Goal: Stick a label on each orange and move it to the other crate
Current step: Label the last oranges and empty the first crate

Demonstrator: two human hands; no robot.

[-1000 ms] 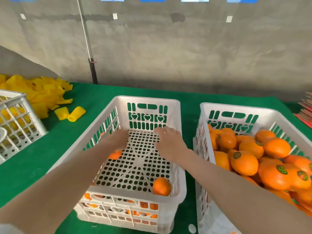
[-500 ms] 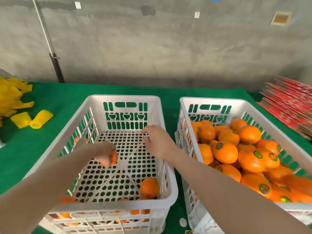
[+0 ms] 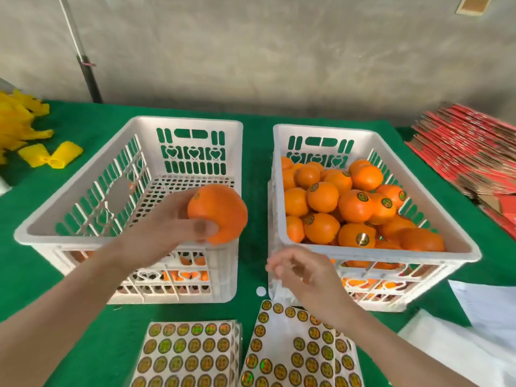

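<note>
While gripped by left hand over near right corner of left crate: orange. Right hand blurred, fingers loosely curled, grip indiscernible, above label sheets on surface, before right crate.

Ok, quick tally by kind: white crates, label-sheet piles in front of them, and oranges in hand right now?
White crates: 2 (left crate, right crate)
Label-sheet piles: 2 (left pile, right pile)
Oranges in hand: 1 (orange, gripped by the left hand)
Total: 5
</note>
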